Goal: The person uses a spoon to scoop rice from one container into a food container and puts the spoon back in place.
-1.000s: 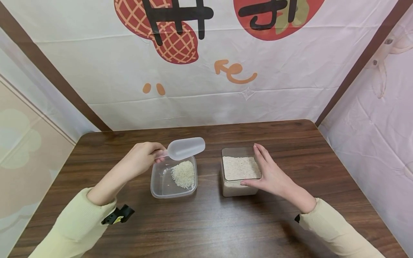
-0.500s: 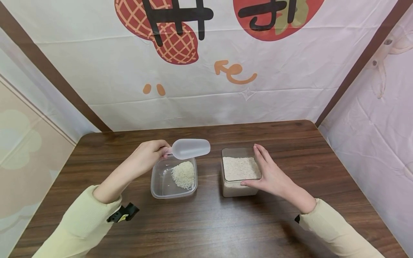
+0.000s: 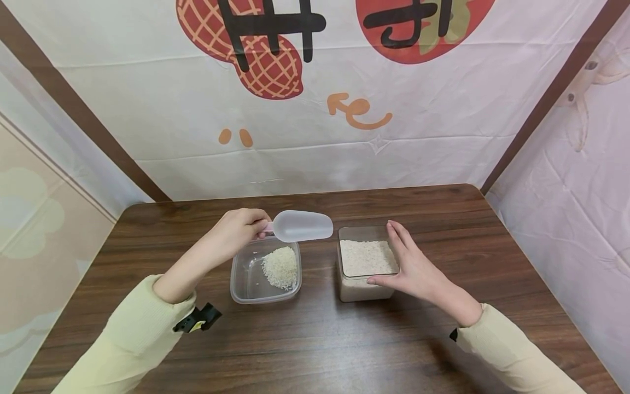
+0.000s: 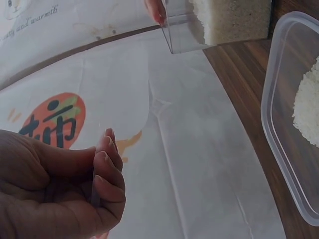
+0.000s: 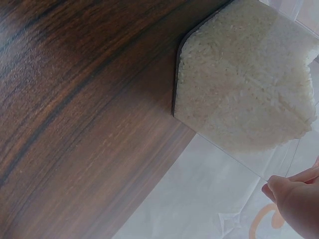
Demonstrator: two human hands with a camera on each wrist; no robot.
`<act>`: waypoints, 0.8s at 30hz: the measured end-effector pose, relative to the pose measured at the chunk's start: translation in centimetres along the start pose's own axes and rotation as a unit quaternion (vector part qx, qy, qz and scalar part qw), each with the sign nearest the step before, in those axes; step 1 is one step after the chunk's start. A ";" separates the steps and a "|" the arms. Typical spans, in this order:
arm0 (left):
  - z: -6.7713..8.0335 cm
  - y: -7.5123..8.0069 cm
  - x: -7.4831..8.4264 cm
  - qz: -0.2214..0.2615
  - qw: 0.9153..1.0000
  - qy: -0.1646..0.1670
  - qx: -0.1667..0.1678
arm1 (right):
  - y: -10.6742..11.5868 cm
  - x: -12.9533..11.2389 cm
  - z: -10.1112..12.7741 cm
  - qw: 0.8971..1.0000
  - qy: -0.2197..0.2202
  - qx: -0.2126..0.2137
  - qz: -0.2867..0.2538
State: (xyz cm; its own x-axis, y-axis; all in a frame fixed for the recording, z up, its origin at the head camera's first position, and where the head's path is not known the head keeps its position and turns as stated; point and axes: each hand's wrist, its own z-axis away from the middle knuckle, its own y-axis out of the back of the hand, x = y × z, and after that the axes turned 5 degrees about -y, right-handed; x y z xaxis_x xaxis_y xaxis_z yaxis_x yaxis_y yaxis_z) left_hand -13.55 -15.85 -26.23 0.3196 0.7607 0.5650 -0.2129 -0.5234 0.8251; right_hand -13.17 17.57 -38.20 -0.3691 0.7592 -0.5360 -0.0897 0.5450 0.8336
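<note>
My left hand (image 3: pixel 241 232) pinches the handle of a translucent white scoop (image 3: pixel 303 226), held above the far rim of a shallow clear plastic container (image 3: pixel 246 298). No rice shows in the scoop's bowl. A small heap of white rice (image 3: pixel 280 267) lies in that container's right half. To the right stands a taller clear square canister (image 3: pixel 366 293), largely filled with rice (image 3: pixel 368 257). My right hand (image 3: pixel 415 265) grips the canister's right side, thumb at the near rim and fingers at the far corner. In the right wrist view the fingertips (image 5: pixel 279 186) are at the rim.
Both containers stand on a dark wooden table (image 3: pixel 315 350) with a gap between them. A white printed cloth (image 3: pixel 315 164) hangs behind the table's back edge, and more cloth (image 3: pixel 571 208) hangs along the right side.
My left hand has moved right with the scoop, bringing the scoop's tip closer to the canister. The right hand and both containers have stayed in place.
</note>
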 end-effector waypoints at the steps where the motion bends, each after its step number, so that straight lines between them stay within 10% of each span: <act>1: -0.1 0.0 0.1 -0.001 1.000 -0.003 0.000 | 0.0 0.0 0.0 1.000 0.000 0.001 -0.001; 24: -2.2 -1.5 3.2 -0.077 0.994 -0.078 0.001 | 0.1 0.0 -0.1 1.000 -0.012 -0.003 0.006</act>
State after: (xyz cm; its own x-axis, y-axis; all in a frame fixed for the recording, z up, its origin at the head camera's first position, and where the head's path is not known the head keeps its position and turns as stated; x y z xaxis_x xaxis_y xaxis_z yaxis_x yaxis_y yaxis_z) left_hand -14.27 -11.74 -25.67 0.4871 0.7636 0.4238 -0.1476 -0.4063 0.9017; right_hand -13.27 17.57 -38.11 -0.3476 0.7738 -0.5295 -0.0913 0.5341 0.8404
